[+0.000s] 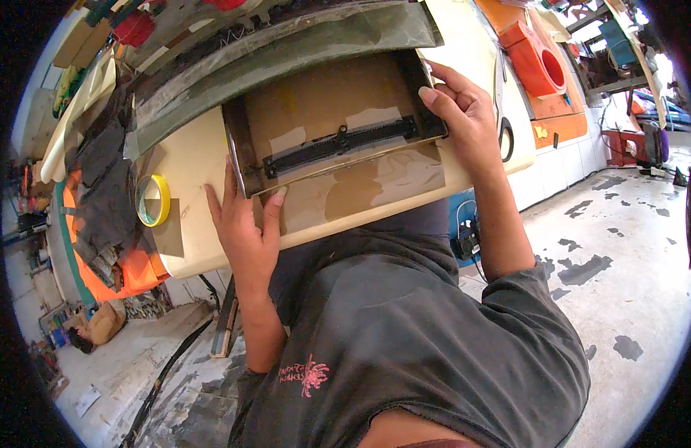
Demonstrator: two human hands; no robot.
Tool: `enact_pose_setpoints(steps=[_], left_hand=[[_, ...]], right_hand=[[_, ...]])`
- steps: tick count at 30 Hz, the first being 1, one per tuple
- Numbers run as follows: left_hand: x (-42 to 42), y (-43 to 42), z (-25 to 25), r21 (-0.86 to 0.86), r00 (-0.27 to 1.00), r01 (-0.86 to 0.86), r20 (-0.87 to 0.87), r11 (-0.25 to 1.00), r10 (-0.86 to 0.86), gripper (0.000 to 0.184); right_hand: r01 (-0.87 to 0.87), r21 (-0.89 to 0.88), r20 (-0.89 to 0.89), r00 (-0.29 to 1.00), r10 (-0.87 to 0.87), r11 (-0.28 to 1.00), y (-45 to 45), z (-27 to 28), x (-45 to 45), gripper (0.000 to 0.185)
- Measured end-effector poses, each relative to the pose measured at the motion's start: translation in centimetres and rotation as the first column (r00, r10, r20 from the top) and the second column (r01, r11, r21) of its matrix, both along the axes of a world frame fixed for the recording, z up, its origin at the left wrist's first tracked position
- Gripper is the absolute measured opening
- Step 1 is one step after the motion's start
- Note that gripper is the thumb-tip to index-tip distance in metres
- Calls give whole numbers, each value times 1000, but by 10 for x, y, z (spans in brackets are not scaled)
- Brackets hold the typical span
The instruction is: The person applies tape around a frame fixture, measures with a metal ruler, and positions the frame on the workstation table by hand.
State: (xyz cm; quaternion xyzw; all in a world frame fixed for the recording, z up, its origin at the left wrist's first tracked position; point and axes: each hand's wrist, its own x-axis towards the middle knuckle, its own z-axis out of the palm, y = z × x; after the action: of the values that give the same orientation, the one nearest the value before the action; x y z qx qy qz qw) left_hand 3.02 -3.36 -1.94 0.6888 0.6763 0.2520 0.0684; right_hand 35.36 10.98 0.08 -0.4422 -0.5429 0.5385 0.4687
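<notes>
1 box (pixel 244 142) spans left grip (pixel 248 231) to right grip (pixel 468 116).

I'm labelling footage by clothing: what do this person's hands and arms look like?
The left hand and right hand are bare, with no gloves, rings or wristbands visible. Short, dark grey sleeves of a faded T-shirt leave the forearms uncovered; its chest bears a reddish-pink print.

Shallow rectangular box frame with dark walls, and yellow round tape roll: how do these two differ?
The dark-walled box frame is larger and rectangular; the bright yellow tape roll is smaller and round. The right hand holds the box frame; no hand touches the tape roll.
</notes>
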Motion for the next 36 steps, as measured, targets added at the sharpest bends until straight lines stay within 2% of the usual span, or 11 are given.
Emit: enact_pose_setpoints(steps=[4,9,11,12,14,19,22,30,32,34,36], left_hand=[[1,-2,2,-21,1000,4,-25,1000,-4,54],[1,-5,7,-47,999,-11,51,999,13,67],[-1,-7,8,-57,997,-20,76,998,24,69],[-1,-7,8,-68,994,-29,101,997,36,71],[0,-8,10,-53,993,-37,112,998,43,72],[3,-11,12,-25,990,-43,135,999,46,72],[1,-13,11,6,988,-33,153,999,32,71],[0,-17,6,5,999,-8,40,1000,7,65],[0,-21,6,3,999,-16,27,1000,16,63],[0,-26,5,-3,1000,-25,16,1000,25,61],[2,-32,1,114,988,-100,128,988,85,46]], right_hand=[[15,12,19,1000,-15,1000,-5,8,-5,49],[8,24,53,999,-10,1000,-3,7,-4,50],[43,35,183,982,-49,998,-7,13,-5,52],[43,35,183,982,-48,998,-8,13,-5,52],[117,114,294,944,-146,986,-10,12,-6,53],[87,129,446,885,-137,988,-24,23,2,48],[70,118,463,879,-117,991,-35,30,5,46],[5,8,562,827,-8,1000,-59,54,9,40],[-15,-62,666,745,53,998,-65,56,12,38],[-52,-76,695,713,90,996,-71,65,14,38],[-88,-94,722,680,129,992,-77,68,20,40]])
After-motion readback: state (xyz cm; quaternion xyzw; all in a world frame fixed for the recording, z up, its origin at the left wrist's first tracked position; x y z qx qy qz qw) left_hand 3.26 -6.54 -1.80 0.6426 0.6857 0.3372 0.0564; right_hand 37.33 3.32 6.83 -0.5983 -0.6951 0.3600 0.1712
